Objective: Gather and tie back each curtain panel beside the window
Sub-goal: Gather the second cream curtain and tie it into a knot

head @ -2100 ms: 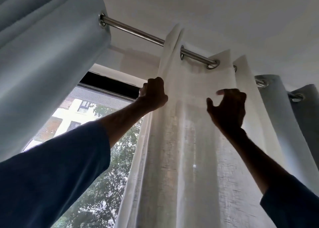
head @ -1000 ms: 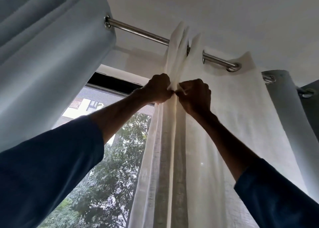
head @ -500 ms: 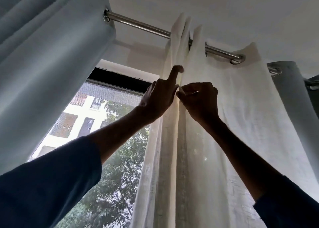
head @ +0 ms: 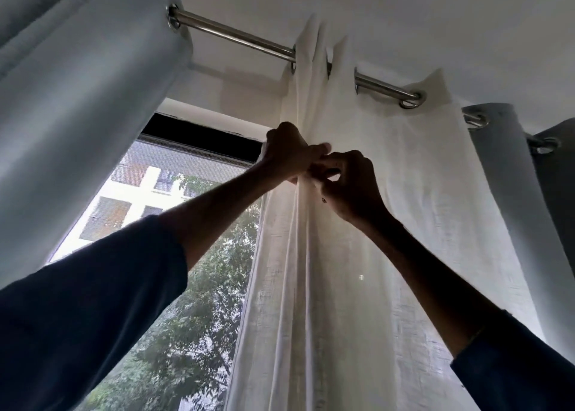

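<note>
A sheer white curtain panel [head: 389, 224] hangs by metal eyelets from a steel rod [head: 236, 37] just under the ceiling. Its left folds are bunched together near the top. My left hand [head: 286, 155] grips those bunched folds from the window side, fingers curled round the cloth. My right hand [head: 348, 183] meets it from the right and pinches the same folds just below. Both hands touch each other. A thick grey curtain [head: 77, 99] hangs at the left end of the rod.
A second grey curtain [head: 504, 199] hangs to the right of the sheer panel. The window [head: 161, 255] between the curtains shows trees and a building outside. The white ceiling [head: 404, 12] sits close above the rod.
My right hand reached left and took hold of the folds beside my left hand. My left forefinger, pointing up a moment ago, has curled back onto the cloth. More folds are gathered together.
</note>
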